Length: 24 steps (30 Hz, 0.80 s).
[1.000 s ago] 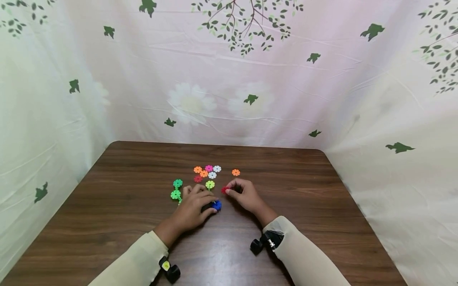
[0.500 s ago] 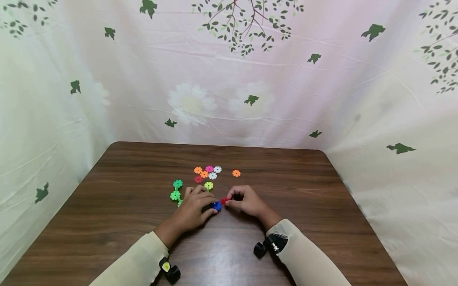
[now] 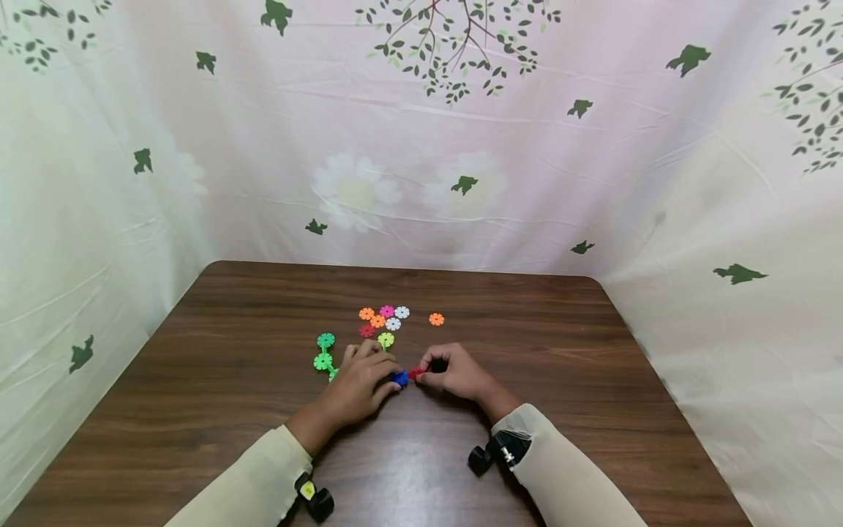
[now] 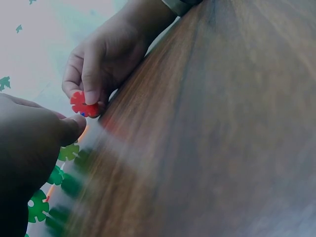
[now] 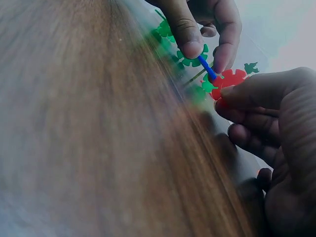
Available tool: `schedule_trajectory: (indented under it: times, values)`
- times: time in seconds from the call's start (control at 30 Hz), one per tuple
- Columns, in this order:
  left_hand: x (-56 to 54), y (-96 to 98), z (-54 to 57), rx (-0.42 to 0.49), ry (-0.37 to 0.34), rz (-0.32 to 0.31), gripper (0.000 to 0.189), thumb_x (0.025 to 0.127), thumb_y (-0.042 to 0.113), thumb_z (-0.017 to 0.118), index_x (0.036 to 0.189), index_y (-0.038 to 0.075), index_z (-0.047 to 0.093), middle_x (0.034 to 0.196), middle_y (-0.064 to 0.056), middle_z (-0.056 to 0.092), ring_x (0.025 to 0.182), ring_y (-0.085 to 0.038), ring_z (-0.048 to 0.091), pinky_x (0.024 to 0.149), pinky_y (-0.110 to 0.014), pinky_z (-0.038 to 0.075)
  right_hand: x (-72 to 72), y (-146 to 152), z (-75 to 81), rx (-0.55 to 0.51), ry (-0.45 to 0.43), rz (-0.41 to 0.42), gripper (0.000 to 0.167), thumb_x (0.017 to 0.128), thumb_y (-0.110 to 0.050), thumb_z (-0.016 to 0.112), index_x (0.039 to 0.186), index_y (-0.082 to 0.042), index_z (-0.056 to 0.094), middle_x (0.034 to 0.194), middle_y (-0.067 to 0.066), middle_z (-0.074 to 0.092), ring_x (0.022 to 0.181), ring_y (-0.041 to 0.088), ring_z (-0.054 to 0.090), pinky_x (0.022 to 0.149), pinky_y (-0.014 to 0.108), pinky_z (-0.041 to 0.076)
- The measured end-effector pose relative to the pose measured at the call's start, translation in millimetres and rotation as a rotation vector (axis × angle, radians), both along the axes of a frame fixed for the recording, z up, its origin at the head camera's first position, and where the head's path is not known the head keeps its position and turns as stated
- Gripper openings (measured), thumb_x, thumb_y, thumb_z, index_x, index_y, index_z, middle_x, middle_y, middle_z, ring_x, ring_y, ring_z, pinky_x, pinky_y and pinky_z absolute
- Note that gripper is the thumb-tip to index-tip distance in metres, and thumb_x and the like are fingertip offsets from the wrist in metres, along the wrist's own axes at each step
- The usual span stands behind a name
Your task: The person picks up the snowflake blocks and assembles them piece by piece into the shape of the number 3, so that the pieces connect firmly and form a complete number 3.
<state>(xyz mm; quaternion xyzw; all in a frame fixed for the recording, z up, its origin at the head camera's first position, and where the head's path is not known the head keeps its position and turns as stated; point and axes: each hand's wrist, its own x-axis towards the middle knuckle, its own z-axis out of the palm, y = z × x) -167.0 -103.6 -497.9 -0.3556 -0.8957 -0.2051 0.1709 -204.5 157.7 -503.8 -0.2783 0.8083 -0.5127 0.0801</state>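
Note:
In the head view my left hand [image 3: 358, 377] pinches a blue flower-shaped interlocking disc [image 3: 399, 378] between thumb and fingers. My right hand [image 3: 457, 373] pinches a red flower disc [image 3: 415, 372] by its outer side. The right wrist view has the blue disc [image 5: 207, 68] edge-on, its end meeting the rim of the upright red disc [image 5: 232, 78]; how deep the slots engage I cannot tell. Joined green discs [image 3: 323, 361] run from the left toward my left hand, which hides part of them. Just beyond its fingers lies a yellow-green disc [image 3: 386, 339].
Behind the hands, a loose group of discs lies on the brown wooden table [image 3: 560, 351]: orange [image 3: 366, 313], pink [image 3: 387, 311], white [image 3: 402, 312] and red [image 3: 366, 331] ones. A single orange disc [image 3: 436, 320] sits apart to their right. A printed curtain [image 3: 408, 146] surrounds the table.
My right hand has brought the red disc nearer, down to the blue disc's right edge, where the two now meet. The blue disc has tilted slightly in my left hand, which otherwise stays put.

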Motion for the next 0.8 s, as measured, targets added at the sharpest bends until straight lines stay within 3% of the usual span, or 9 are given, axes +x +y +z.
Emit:
schedule_trajectory:
  times: [0.2,0.47,0.8]
  values:
    - [0.1,0.0,-0.1,-0.007,-0.003,-0.005,0.021,0.099,0.032,0.082,0.115,0.019,0.080,0.122,0.003,0.079,0.126,-0.026,0.059,0.098,-0.047,0.043,-1.4,-0.8,-1.9,0.032,0.098,0.015,0.012,0.091,-0.005,0.086,0.086,-0.011,0.077,0.090,0.004,0.072,0.081,0.008,0.058,0.072,0.024,0.051]
    - [0.8,2.1,-0.9,0.019,0.035,-0.028,0.020,0.096,0.030,0.085,0.112,0.017,0.082,0.119,0.001,0.080,0.122,-0.025,0.060,0.096,-0.046,0.043,-1.6,-1.7,-3.4,0.048,0.153,0.023,0.009,0.091,-0.008,0.087,0.087,-0.013,0.082,0.088,0.004,0.075,0.083,0.009,0.060,0.075,0.024,0.051]
    - [0.4,3.1,-2.2,0.116,0.116,-0.093,0.018,0.088,0.022,0.090,0.102,0.011,0.085,0.111,-0.007,0.082,0.112,-0.025,0.063,0.091,-0.045,0.041,0.9,-5.5,-0.5,0.008,0.139,0.021,0.008,0.090,-0.007,0.089,0.086,-0.012,0.084,0.089,0.004,0.078,0.085,0.005,0.066,0.079,0.024,0.055]
